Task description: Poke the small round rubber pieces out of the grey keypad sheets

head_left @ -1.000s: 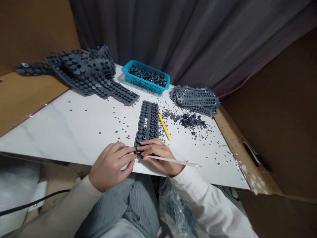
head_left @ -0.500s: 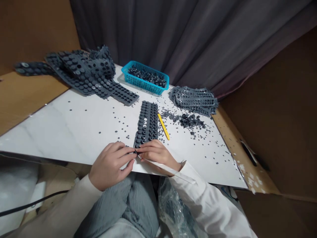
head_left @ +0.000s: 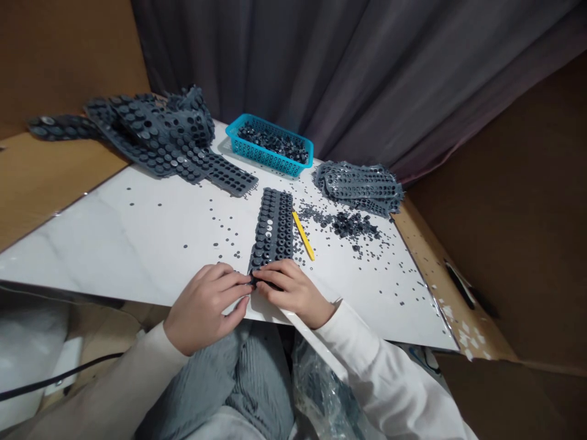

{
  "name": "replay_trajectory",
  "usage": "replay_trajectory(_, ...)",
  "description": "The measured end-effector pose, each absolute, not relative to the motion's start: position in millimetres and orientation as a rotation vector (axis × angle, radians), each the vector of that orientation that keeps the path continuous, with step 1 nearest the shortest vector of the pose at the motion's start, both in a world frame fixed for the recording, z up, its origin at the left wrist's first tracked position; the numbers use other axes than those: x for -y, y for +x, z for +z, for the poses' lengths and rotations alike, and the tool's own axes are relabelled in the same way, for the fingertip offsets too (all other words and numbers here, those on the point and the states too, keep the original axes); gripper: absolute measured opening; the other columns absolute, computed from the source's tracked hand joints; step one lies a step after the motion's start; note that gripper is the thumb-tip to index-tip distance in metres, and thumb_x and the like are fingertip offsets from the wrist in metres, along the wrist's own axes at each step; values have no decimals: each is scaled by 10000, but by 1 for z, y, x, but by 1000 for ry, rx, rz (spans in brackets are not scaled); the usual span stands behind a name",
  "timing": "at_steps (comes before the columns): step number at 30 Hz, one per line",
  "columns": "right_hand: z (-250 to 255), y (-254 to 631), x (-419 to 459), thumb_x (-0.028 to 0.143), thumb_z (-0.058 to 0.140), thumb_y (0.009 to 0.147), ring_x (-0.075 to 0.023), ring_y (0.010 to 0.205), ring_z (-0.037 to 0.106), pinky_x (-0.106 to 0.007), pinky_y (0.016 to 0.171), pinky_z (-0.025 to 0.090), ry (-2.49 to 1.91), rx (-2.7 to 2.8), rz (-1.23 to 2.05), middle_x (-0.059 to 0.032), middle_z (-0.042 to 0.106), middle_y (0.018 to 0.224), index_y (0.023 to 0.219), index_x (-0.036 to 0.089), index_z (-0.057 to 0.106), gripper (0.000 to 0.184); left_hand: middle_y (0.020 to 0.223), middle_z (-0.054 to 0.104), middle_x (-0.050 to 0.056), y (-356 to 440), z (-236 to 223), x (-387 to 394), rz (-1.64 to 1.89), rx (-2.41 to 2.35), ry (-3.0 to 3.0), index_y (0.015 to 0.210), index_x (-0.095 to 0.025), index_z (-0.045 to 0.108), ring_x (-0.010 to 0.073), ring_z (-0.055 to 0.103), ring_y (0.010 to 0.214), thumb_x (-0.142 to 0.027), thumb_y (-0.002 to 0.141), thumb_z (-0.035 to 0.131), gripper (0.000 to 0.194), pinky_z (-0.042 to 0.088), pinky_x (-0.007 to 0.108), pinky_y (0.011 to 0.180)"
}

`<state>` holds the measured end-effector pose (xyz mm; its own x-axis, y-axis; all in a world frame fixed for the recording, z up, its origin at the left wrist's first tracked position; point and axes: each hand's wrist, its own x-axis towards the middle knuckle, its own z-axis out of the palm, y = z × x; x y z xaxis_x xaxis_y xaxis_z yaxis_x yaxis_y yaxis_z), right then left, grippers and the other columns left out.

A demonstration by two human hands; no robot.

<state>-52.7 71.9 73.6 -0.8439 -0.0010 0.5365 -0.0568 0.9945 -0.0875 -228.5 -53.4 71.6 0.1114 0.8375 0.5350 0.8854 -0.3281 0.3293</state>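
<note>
Bending over a white table (head_left: pixel 123 244), the person in front of me is working at the near end of a dark studded strip (head_left: pixel 275 223), which is lying lengthwise on the tabletop, pointing away from the table's near edge. The left hand (head_left: pixel 206 305) is bringing its fingertips to the strip's near left corner, fingers together and thumb tucked below; whether it is pinching anything there, I cannot tell, since the tips are hiding the spot. The right hand (head_left: pixel 293 290) is curling over the same end from the other side, its fingertips nearly meeting the left ones, and it is grasping a white stick (head_left: pixel 316 345) that is slanting out beneath the palm, past the table's edge; the stick's front end is hiding under the fingers. Just beside the strip, on its right, a yellow stick (head_left: pixel 303 236) is lying at a slant. Farther right, a heap of dark bits (head_left: pixel 351 226) is sitting among scattered specks, and behind it a stack of grey perforated strips (head_left: pixel 360 183) is resting. A blue basket (head_left: pixel 266 160) full of small dark pieces is standing at the back, near the grey curtain (head_left: pixel 293 55), while a crumpled pile of studded sheets (head_left: pixel 160 134) is spreading over the far left corner.
</note>
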Motion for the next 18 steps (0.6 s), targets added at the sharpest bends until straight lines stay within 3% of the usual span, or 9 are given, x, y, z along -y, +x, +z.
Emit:
replay_trajectory(5,76,-56,-68,116,594,871,-204,1055,561,-362,847,507,39,2577,59,-84,680,1085,840,191,619,85,914,706,53,-228,73,53,-1017,1799,-2299,905,-192,698,212,584,875,-177,846,519,189,469,371,783)
replay_trajectory(10,79,-58,-70,94,553,885,-230,1078,555,-396,886,507,-111,2584,15,-141,668,1093,912,164,623,102,920,708,52,-228,75,53,-1003,1792,-2326,937,-184,695,213,581,870,-172,856,512,200,466,374,776)
replay_trajectory(14,80,-57,-77,151,528,908,-213,1071,580,-397,895,516,-276,2477,336,-114,688,1084,963,193,623,117,929,711,58,-228,74,54,-990,1779,-2318,949,-189,703,206,587,856,-191,869,502,217,479,369,763)
replay_trajectory(18,84,-56,-79,212,558,900,-208,1027,615,-413,891,512,-410,2241,775,-100,710,1042,895,199,632,76,955,711,58,-228,72,54,-985,1732,-2284,943,-199,703,209,592,857,-174,855,518,206,480,365,760)
